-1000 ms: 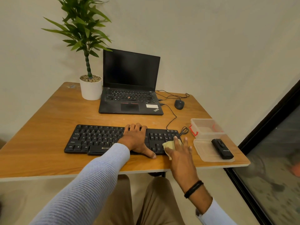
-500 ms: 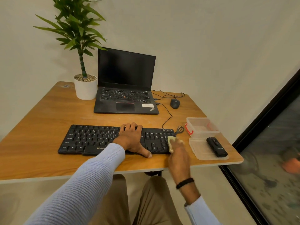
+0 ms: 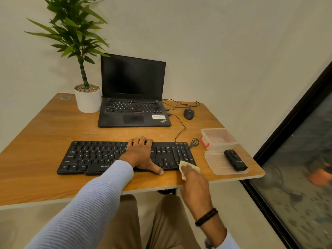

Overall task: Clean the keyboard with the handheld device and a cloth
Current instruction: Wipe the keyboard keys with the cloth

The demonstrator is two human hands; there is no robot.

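A black keyboard lies near the front edge of the wooden table. My left hand rests flat across its middle, fingers over the far edge and thumb on the near edge. My right hand grips a small pale yellow cloth against the keyboard's near right corner, by the number pad. The black handheld device lies on a clear plastic lid to the right of the keyboard, apart from both hands.
An open black laptop stands at the back, a potted plant to its left and a black mouse to its right. A clear plastic box with a red clasp sits behind the lid. Cables run between laptop and keyboard.
My right hand has drawn the cloth from the number pad's far part back toward the keyboard's near right corner. My left hand has stayed on the keyboard.
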